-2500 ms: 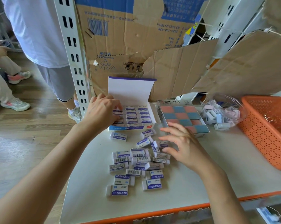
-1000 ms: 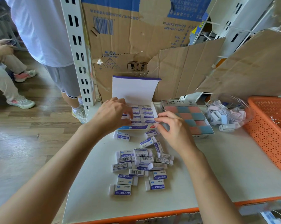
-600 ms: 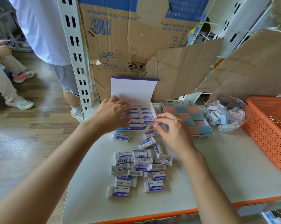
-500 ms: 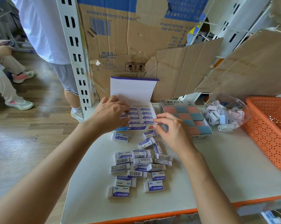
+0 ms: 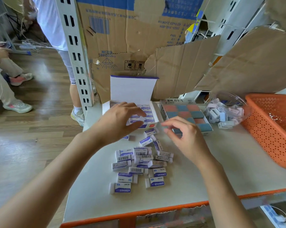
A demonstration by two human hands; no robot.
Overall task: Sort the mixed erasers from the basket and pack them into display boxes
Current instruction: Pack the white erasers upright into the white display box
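A pale table (image 5: 204, 170) with an orange edge is seen, backed by torn cardboard (image 5: 180, 66). The white display box (image 5: 132, 91) stands at the far side with its lid raised, and rows of sleeved erasers are packed inside. The left hand (image 5: 120, 120) is spread over these rows. Whether an eraser is pinched below it cannot be told. The right hand (image 5: 186, 139) is held in the air just right of the box, fingers loosely curled, with nothing in it. The loose erasers (image 5: 139, 162) are heaped just in front of the box. They are judged light, firm and small, with smooth paper sleeves. Each is best pinched by its two long sides.
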